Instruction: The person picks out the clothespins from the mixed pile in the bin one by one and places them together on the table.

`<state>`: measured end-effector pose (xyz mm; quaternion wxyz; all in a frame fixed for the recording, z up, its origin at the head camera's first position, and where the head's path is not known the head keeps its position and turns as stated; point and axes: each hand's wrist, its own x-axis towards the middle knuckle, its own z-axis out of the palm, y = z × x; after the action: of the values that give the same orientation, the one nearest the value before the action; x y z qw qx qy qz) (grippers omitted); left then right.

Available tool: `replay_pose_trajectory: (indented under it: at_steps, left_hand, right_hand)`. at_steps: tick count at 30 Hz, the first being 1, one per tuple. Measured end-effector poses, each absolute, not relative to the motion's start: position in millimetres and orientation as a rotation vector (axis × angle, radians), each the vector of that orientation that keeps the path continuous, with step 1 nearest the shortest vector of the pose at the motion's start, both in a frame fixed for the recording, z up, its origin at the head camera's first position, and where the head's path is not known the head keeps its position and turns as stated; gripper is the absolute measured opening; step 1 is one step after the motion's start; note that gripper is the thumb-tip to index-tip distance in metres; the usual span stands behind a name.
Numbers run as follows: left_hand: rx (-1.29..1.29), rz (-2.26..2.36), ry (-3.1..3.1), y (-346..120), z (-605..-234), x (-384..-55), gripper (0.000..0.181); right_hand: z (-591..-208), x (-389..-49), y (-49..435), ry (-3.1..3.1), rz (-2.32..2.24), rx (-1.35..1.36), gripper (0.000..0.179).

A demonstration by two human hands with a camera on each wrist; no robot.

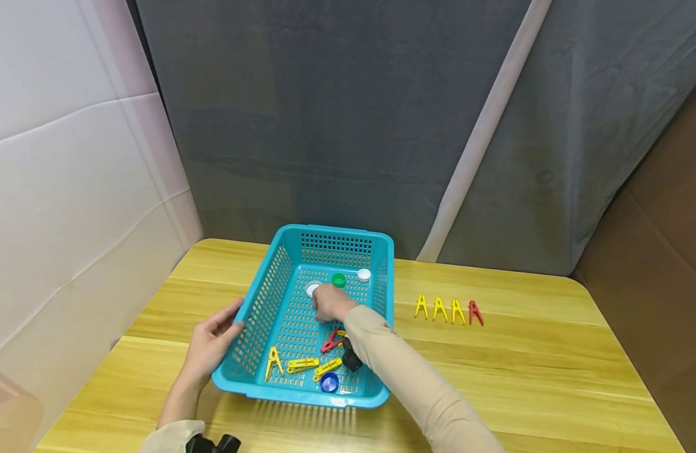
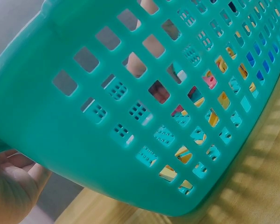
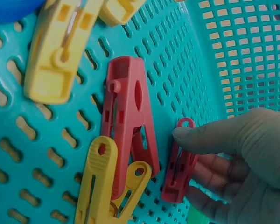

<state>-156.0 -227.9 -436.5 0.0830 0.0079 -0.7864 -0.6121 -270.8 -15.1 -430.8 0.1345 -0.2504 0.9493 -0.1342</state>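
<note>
A blue-green plastic basket (image 1: 248,385) with slotted walls stands on the table. My left hand (image 1: 207,343) grips its left rim, the thumb over the edge; in the left wrist view that hand (image 2: 14,186) shows at the lower left beside the wall. Down inside the basket, my right hand (image 1: 332,303) pinches a red clothespin (image 3: 179,170) between thumb and fingers. Close by lie another red clothespin (image 3: 130,112) and a yellow clothespin (image 3: 100,179), overlapping each other. More yellow clothespins (image 1: 303,363) sit towards the near end, by a blue bottle cap (image 1: 329,382).
At the basket's far end are a green cap (image 1: 338,280) and white caps (image 1: 364,275). Right of the basket, several yellow clothespins (image 1: 439,309) and one red clothespin (image 1: 476,313) form a row on the wooden table (image 1: 529,365). A grey curtain (image 1: 336,126) hangs behind.
</note>
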Motion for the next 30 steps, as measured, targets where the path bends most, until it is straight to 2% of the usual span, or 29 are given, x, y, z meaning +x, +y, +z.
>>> replay_pose_trajectory:
  at_steps: [3, 13, 18, 25, 30]
  left_hand:
    - [0.024, -1.832, -2.349, -228.2, -436.8, -156.2, 0.045]
    - [0.013, -1.836, -2.344, -227.8, -436.0, -155.1, 0.044]
    - [0.014, -1.818, -2.346, -227.1, -436.8, -154.7, 0.043]
    - [0.015, -1.842, -2.326, -227.5, -436.4, -155.5, 0.044]
    - [0.023, -1.853, -2.324, -227.4, -436.6, -156.0, 0.044]
  right_hand:
    - [-431.1, -270.1, -16.7, 2.722, -0.286, -0.847, 0.015]
    - [-434.4, -269.6, -18.5, 2.705, -0.159, -1.059, 0.034]
    - [-432.1, -268.3, -18.2, 2.709, -0.173, -1.034, 0.034]
    - [-434.3, -272.1, -18.6, 2.813, -0.268, -0.894, 0.017]
    - [-437.5, -273.3, -17.5, 2.832, -0.337, -0.762, 0.026]
